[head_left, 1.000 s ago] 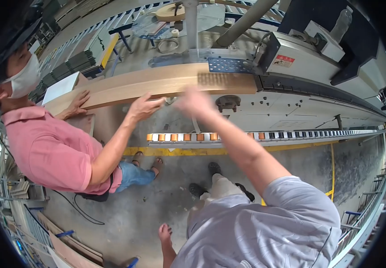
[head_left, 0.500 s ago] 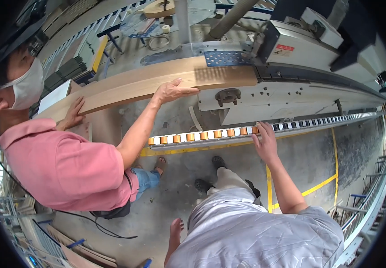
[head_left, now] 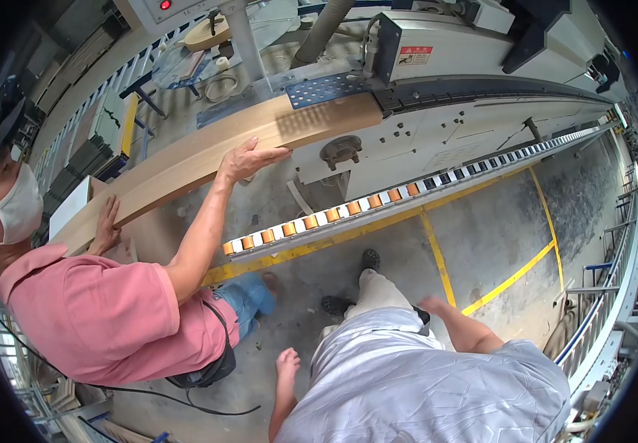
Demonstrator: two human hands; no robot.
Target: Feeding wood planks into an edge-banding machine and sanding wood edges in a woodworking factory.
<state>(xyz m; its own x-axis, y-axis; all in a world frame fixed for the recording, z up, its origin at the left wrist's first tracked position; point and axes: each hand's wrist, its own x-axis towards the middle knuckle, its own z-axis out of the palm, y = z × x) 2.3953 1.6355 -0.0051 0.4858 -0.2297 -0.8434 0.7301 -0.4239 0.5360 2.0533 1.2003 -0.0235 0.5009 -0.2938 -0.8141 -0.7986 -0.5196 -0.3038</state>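
The wearer's left hand [head_left: 287, 363] is hanging loose and released beside the grey shirt, grasping nothing; the right hand [head_left: 432, 304] is hanging low by the hip, fingers slack and empty; both are well apart from the work. The long wooden board [head_left: 208, 151] is lying tilted across the edge-banding machine [head_left: 481, 111], its far end resting under a perforated plate so the feed can take it; a co-worker in a pink shirt [head_left: 90, 310] is pressing one palm [head_left: 249, 159] on its edge and the other hand [head_left: 105, 221] near its rear end, apparently steadying it; a roller rail [head_left: 378, 199] is running below.
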